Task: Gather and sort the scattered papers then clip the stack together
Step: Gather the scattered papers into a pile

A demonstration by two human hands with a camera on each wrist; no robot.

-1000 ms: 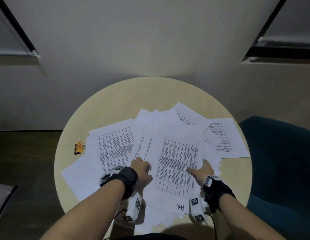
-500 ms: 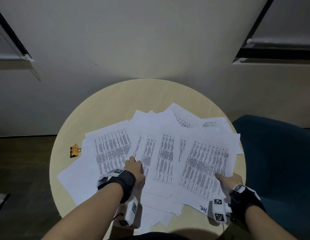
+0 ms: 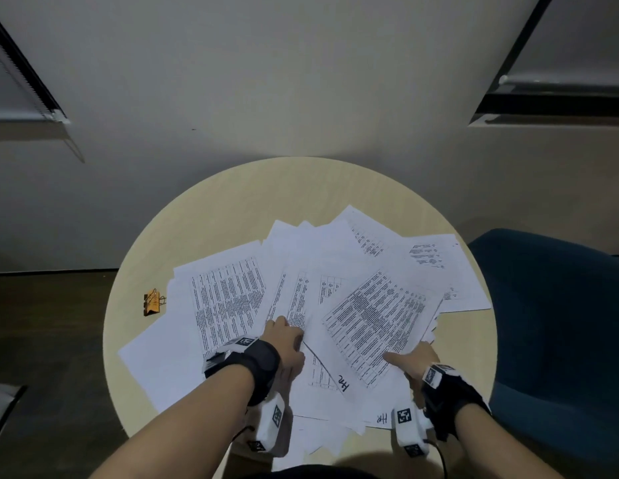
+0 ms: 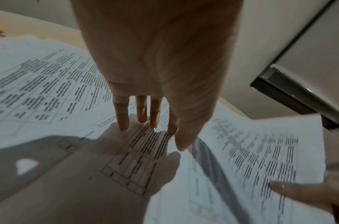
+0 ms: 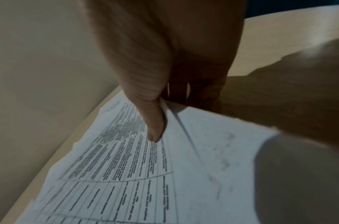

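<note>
Several printed white papers (image 3: 232,299) lie fanned and overlapping across a round beige table (image 3: 301,188). My left hand (image 3: 287,328) rests on the pile near the middle; the left wrist view shows its fingers (image 4: 122,119) straight, tips pressing a printed sheet (image 4: 40,84). My right hand (image 3: 408,352) pinches the near edge of a tilted table-printed sheet (image 3: 377,326), which lies on top of the pile. In the right wrist view the thumb (image 5: 153,128) lies on top of that sheet (image 5: 126,174) and the fingers are curled under it. An orange binder clip (image 3: 152,301) lies alone at the table's left edge.
A dark blue chair (image 3: 560,323) stands close against the table's right side. The far half of the table shows bare wood. Some sheets overhang the near edge (image 3: 311,440). A pale wall rises behind, and dark floor lies at the left.
My right hand dragged the top printed sheet out to the right, then brought it back toward the middle, turned at an angle. My left hand has stayed pressing the pile.
</note>
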